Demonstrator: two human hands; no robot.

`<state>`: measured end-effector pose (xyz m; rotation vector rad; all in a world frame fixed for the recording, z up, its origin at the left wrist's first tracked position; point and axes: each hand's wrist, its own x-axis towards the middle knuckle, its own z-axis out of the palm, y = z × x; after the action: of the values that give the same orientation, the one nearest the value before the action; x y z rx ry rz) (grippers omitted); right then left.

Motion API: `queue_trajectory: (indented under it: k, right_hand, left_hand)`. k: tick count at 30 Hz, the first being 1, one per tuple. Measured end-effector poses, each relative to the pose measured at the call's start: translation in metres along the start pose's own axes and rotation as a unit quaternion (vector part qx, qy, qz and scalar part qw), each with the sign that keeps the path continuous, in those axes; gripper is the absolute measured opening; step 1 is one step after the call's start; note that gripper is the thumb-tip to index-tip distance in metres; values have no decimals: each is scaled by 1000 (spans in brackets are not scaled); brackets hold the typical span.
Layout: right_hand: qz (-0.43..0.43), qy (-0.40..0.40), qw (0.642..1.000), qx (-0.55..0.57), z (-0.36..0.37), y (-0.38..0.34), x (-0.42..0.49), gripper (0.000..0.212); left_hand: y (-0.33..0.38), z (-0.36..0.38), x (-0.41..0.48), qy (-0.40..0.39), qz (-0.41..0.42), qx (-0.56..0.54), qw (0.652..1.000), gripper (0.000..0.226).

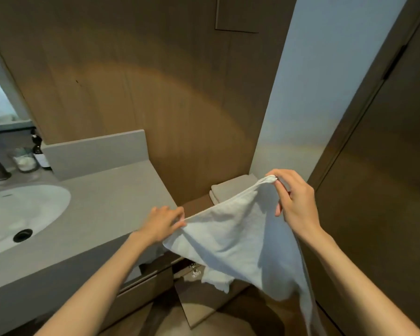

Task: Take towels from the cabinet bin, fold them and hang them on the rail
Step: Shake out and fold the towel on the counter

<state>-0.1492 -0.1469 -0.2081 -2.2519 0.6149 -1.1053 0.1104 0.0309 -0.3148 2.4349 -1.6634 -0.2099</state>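
Note:
A white towel (pixel 238 241) is stretched in the air between my two hands, beside the right end of the grey vanity counter. My left hand (pixel 164 223) pinches its left corner at counter height. My right hand (pixel 294 197) pinches the other corner, higher and to the right. The rest of the cloth hangs down in a loose triangle, its tail trailing past my right forearm. Below it, more white cloth (pixel 216 278) shows in the open cabinet. No rail can be made out.
The grey counter (pixel 112 202) holds a white sink (pixel 17 214) at left, with a jar and bottle behind it. Folded grey towels (pixel 230 189) lie on a low shelf against the wooden wall. A dark door (pixel 378 166) stands at right.

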Motion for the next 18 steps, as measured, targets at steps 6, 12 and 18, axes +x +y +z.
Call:
queue_trajectory:
  k: [6,12,18]
  right_hand:
    - [103,20,992,76,-39,41,-34,21]
    - [118,38,992,26,-90,96,-54,22]
    - [190,87,974,82,-107,154,-68,20]
  left_hand:
    - [46,72,-27,-10,-39,19,999,25]
    - [86,82,-44,63,-59,67,994,14]
    - [127,34,-55,303,-105,124,939,32]
